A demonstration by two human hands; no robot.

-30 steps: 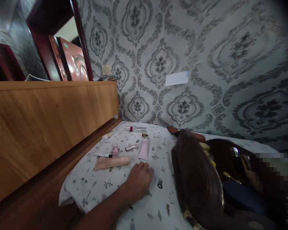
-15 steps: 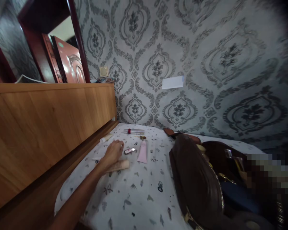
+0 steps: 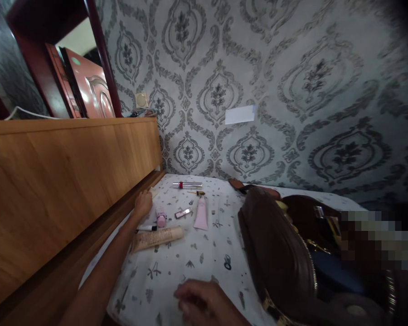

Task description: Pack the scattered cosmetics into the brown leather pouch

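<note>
My left hand [image 3: 143, 203] is at the bed's left side, fingers curled onto a small cream-coloured tube [image 3: 153, 192] that they partly cover. Just right of the wrist are a small pink bottle [image 3: 161, 217] and a thin black-capped tube [image 3: 148, 228]. Below them lies a larger beige tube [image 3: 159, 237], its left end near my forearm. My right hand [image 3: 204, 296], slightly blurred, hovers at the lower middle with loosely bent, parted fingers and nothing in them. Farther right are a small pinkish rectangular item [image 3: 183, 213] and a pale pink squeeze tube [image 3: 201, 213].
A silver tube with a red band [image 3: 188, 185] and a small gold-and-dark item [image 3: 200, 193] lie toward the wall. An unzipped brown handbag [image 3: 275, 244] fills the right side of the patterned sheet [image 3: 204, 253]. A wooden panel [image 3: 71, 158] borders the left.
My left hand has moved left to the cream-coloured tube, uncovering the pink bottle and the black-capped tube. My right hand has come into view at the bottom. The view has shifted slightly.
</note>
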